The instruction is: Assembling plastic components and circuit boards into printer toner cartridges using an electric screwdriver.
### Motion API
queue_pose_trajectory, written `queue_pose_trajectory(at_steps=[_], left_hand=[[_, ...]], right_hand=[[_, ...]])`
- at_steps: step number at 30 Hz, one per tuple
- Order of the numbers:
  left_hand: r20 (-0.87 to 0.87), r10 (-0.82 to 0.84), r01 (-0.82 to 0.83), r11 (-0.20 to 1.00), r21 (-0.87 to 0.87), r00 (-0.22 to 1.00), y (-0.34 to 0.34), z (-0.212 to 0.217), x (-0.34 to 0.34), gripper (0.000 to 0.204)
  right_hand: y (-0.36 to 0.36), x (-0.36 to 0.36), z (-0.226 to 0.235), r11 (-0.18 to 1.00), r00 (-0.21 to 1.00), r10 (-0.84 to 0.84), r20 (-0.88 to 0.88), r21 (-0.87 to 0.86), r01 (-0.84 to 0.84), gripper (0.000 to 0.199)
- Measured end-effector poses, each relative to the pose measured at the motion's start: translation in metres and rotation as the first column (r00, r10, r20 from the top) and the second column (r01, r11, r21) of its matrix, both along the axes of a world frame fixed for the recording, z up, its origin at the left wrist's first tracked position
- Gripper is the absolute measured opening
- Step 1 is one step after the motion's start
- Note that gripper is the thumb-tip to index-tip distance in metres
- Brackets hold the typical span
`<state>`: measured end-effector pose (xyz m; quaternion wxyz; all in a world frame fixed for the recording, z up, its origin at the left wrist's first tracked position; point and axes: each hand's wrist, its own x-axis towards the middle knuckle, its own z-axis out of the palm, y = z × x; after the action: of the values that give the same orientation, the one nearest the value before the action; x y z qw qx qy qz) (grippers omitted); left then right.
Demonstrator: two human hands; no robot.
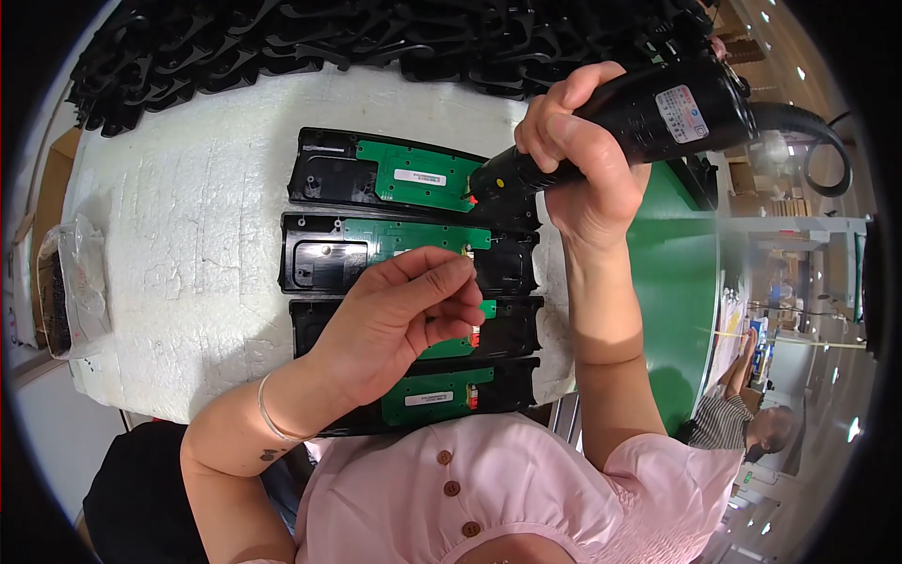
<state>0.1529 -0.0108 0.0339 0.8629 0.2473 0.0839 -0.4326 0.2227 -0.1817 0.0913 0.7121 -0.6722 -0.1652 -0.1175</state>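
My right hand (pixel 597 160) is wrapped around a black electric screwdriver (pixel 648 113), tilted with its narrow end down to the left. That end reaches the right part of a green circuit board (pixel 399 160) in the farthest black plastic housing (pixel 329 179), beside a small red part. My left hand (pixel 385 315) is closed in a pinch over the second housing (pixel 315 263), close to its board's connector; what the fingertips hold, if anything, is hidden. A third housing (pixel 308 324) and the nearest board (pixel 446 390) lie partly behind my left hand and forearm.
The housings lie in a column on a white foam sheet (pixel 197 254). Black plastic parts (pixel 376 38) are heaped along its far edge. A clear plastic bag (pixel 83 282) stands at the left. Right of my arm is a green surface (pixel 672 282); a person (pixel 728 418) in stripes is farther right.
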Motion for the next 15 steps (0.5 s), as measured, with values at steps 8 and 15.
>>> queue_pose_trajectory(at_steps=[8,15], left_hand=[[-0.026,0.042,-0.042,0.999,-0.001,0.999,0.000,-0.002,0.005,0.018],[-0.083,0.105,-0.110,0.992,-0.065,0.991,0.000,-0.003,0.004,0.017]], right_hand=[[0.001,-0.003,0.002,0.998,1.000,-0.007,0.023,-0.070,0.009,0.018],[-0.011,-0.049,0.060,0.882,0.900,0.379,0.216,0.209,-0.421,0.027]])
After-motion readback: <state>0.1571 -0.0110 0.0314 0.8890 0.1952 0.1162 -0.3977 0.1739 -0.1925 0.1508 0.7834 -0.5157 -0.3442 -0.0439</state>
